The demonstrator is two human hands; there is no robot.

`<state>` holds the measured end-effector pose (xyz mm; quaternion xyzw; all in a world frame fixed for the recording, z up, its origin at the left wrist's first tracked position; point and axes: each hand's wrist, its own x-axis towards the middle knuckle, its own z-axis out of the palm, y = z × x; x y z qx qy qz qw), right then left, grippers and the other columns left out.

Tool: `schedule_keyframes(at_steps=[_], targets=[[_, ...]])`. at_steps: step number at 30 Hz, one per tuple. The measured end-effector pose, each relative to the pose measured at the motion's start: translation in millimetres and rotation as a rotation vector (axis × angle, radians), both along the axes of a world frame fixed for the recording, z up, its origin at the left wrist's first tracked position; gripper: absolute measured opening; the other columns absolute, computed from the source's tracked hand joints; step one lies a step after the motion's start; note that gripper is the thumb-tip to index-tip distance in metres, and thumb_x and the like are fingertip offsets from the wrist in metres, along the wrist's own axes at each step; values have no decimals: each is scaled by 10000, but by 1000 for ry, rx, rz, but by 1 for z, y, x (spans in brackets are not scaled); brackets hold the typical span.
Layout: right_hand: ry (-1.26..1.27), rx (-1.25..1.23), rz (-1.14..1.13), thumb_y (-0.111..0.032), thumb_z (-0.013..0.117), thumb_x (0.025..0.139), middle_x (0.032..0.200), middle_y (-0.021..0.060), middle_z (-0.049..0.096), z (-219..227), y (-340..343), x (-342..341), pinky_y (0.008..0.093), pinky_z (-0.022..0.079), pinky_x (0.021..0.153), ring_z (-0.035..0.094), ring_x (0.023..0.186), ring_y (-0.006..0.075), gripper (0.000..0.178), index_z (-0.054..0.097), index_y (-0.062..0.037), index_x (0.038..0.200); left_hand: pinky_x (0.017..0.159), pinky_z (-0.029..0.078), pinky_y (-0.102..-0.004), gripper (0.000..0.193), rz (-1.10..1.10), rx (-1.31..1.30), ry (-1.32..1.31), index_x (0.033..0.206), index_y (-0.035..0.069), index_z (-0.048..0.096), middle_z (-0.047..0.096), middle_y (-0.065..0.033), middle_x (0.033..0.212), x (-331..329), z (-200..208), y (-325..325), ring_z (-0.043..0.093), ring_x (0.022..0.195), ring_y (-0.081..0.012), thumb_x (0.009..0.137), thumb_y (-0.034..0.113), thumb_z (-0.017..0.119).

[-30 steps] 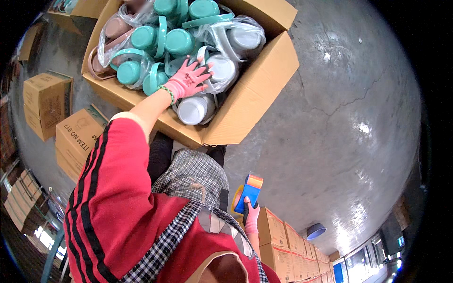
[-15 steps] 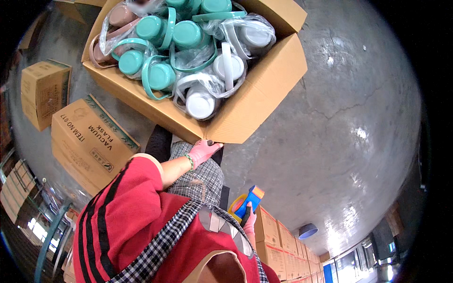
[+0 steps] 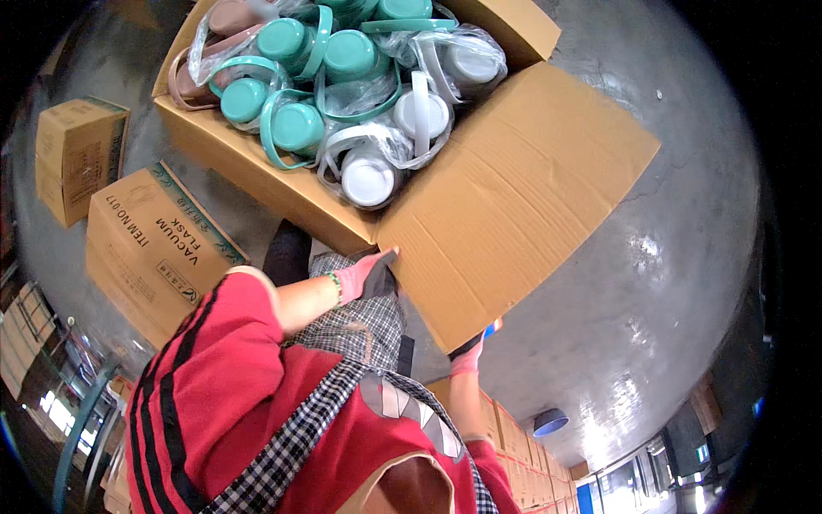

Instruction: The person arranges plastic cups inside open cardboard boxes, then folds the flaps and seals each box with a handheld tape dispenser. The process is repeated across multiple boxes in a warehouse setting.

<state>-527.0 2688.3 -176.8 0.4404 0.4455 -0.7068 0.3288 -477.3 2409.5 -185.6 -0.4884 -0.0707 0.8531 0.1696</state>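
Note:
A large open cardboard box point(image 3: 282, 193) holds several teal and white flasks point(image 3: 368, 176) wrapped in clear plastic bags. Its wide right flap point(image 3: 514, 197) hangs out toward me. My left hand point(image 3: 364, 274), in a pink glove, lies with fingers stretched against the box's lower corner where that flap begins. My right hand point(image 3: 467, 358), also in a pink glove, is lower down under the flap's edge. It grips a blue and orange hand tool point(image 3: 492, 327), most of which the flap hides.
Two closed cardboard boxes point(image 3: 150, 244) point(image 3: 77, 154) sit on the grey concrete floor point(image 3: 668, 283) at the left. More stacked boxes point(image 3: 514, 441) and a round blue object point(image 3: 549, 421) are at the lower right. A metal rack point(image 3: 77, 403) stands at the lower left.
My left hand came out of the box, dropped low, and now rests at the box's lower corner. The right flap now spreads wider, and my right hand has risen under its edge.

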Motion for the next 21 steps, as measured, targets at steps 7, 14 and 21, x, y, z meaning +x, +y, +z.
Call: schedule_keyframes(at_steps=[7,14,21], targets=[[283,-66,173,-509,470,778,1113,51,464,82,-143,-83,359,383,852,458,992,221,604,359,-76,1184,932,245,-502,424,-1252,-2401,592,1166,114,408,346,-82,1266,-117,55,-126,287,1176,-291,795,313,457],[669,118,295,-476,552,739,1111,89,466,136,-228,-113,374,381,866,467,1004,222,674,349,-2,1173,936,206,-556,378,-1838,-2436,824,1074,163,500,334,-54,1266,-135,-15,-228,243,1203,-299,765,380,477],[677,307,497,-324,656,708,904,36,534,80,-350,-154,282,425,731,514,779,131,483,510,30,1003,921,310,-405,367,-1176,-1729,839,1174,130,431,414,-89,1211,-84,-11,-286,376,1136,-248,824,239,423]])
